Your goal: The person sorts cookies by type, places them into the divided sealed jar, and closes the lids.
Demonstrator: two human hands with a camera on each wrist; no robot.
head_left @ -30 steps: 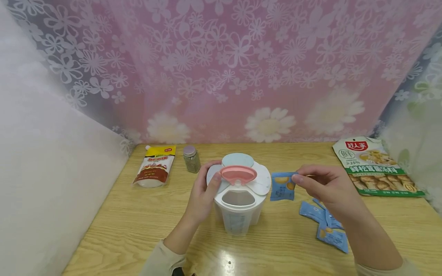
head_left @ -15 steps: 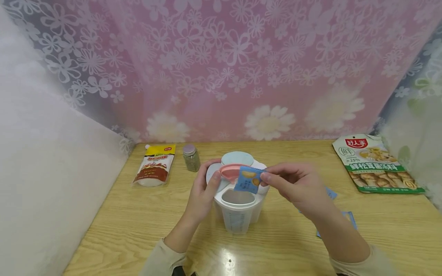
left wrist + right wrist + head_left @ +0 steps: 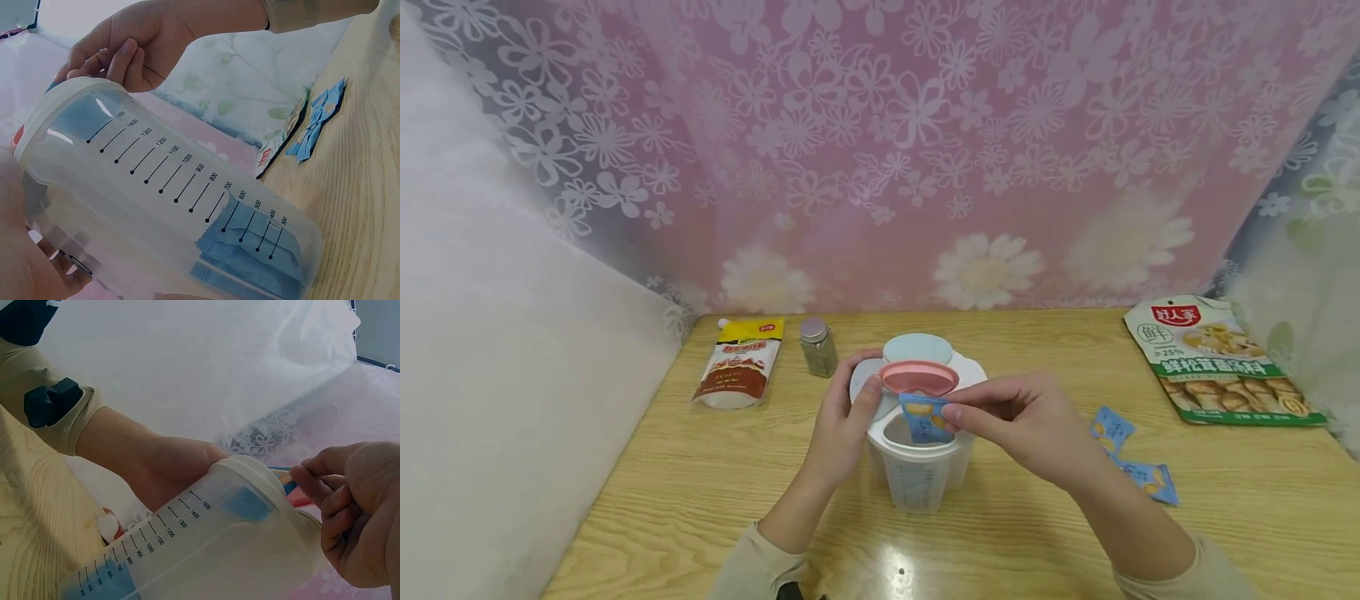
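A clear storage canister (image 3: 917, 483) with a white top and several coloured flaps stands mid-table. Its pink flap (image 3: 919, 379) is raised, baring the front opening. My left hand (image 3: 847, 408) grips the canister's left side, thumb over the top. Between thumb and fingertips, my right hand (image 3: 1030, 425) pinches a small blue snack packet (image 3: 925, 418) by its right edge. The packet's lower part dips into the opening; in the left wrist view its blue shows through the wall near the rim. Other blue packets (image 3: 256, 250) lie at the bottom of that compartment, below measuring marks.
Loose blue packets (image 3: 1138, 477) lie on the wooden table (image 3: 700, 517), right of the canister. A large green-and-white food pouch (image 3: 1217, 362) is at the back right. A small spice jar (image 3: 817, 347) and a yellow-and-brown spouted pouch (image 3: 737, 364) are at the back left.
My right hand has carried the blue packet left from beside the canister, over its top, then down into the front opening. The left hand has kept its grip.
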